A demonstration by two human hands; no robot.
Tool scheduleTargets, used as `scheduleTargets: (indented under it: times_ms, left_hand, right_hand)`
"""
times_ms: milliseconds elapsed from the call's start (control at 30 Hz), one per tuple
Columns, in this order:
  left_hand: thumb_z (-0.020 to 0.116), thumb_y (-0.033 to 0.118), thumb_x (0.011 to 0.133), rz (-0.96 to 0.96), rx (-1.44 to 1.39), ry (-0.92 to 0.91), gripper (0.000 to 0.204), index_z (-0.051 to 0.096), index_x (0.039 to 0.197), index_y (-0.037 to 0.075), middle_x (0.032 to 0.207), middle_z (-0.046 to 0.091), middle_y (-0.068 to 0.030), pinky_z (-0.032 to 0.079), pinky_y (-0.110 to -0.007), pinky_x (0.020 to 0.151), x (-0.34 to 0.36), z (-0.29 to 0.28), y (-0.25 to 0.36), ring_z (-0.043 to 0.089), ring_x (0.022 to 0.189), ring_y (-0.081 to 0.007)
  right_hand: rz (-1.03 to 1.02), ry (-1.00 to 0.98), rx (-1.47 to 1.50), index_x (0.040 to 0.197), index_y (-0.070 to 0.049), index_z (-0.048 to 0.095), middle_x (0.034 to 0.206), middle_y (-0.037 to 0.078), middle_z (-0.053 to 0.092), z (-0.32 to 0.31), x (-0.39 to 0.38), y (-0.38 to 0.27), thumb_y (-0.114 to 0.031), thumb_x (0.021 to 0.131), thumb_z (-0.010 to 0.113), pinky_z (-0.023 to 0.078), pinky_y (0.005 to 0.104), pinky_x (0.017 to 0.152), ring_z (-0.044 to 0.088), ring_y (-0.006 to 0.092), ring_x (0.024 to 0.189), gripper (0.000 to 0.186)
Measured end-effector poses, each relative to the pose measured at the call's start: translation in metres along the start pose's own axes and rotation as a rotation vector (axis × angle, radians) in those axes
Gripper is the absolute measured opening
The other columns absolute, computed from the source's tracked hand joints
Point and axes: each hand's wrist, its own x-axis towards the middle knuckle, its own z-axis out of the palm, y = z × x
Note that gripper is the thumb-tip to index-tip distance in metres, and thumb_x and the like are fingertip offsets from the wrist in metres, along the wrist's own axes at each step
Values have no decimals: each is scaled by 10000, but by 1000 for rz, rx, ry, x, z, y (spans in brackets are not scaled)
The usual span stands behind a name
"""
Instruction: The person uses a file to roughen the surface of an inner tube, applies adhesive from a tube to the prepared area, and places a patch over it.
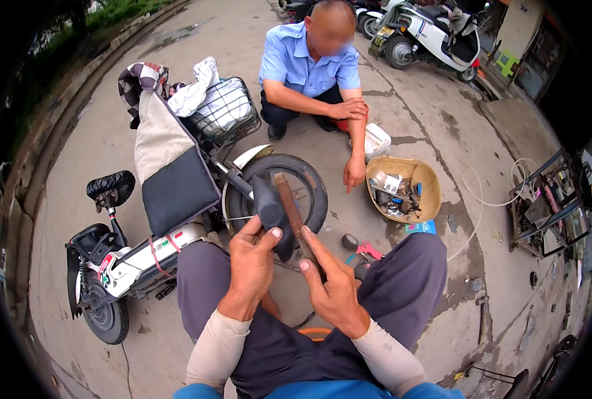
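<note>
My left hand (pixel 251 269) pinches a black rubber inner tube (pixel 268 207) between thumb and fingers, in front of my knees. A rusty flat file (pixel 289 205) is gripped in my right hand (pixel 334 287), its length lying along the tube's right side. Just beyond both hands is the scooter's front wheel (pixel 320 193), with its black tyre; the tube partly covers it. Rust coats much of the file's face, and the end towards me is hidden by my fingers.
A white electric scooter (pixel 193 234) with a wire basket (pixel 233 110) fills the left side. Facing me, a person in a blue shirt (pixel 309 63) squats behind the wheel. At right are a tan tool basin (pixel 429 189), a pink-handled tool (pixel 369 250) and a metal rack (pixel 552 226).
</note>
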Motion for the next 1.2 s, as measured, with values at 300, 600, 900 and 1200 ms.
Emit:
scheduleTargets:
  times_ms: [300,600,900,1200]
  left_hand:
    - [567,-109,947,69,87,-47,360,668,1289,-58,1230,646,-64,490,-307,1003,-3,-15,-5,638,1120,-156]
    - [561,-127,914,89,322,-47,289,709,1151,-52,1061,534,-4,422,-233,900,-4,-10,3,530,1000,-92]
    - [619,-56,939,-3,138,56,423,611,1362,-74,1224,710,-121,539,-312,957,-9,-17,2,693,1050,-193]
    - [657,-54,906,-138,72,17,404,634,1308,-87,1220,712,-136,508,-345,1021,-14,-20,9,684,1098,-206]
  right_hand:
    - [-89,15,-75,1519,-71,523,1282,225,696,21,24,-6,-69,1001,610,577,429,788,720,426,975,525]
    - [59,-104,-142,1551,-90,489,1187,263,708,9,8,-15,-71,1011,601,555,476,749,714,442,909,552]
    - [149,156,-90,1485,-19,492,904,228,688,-63,42,36,-124,1020,577,512,487,741,661,435,822,485]
    - [984,394,361,1325,13,532,838,69,613,-178,35,283,-100,987,580,405,302,503,546,142,609,359]
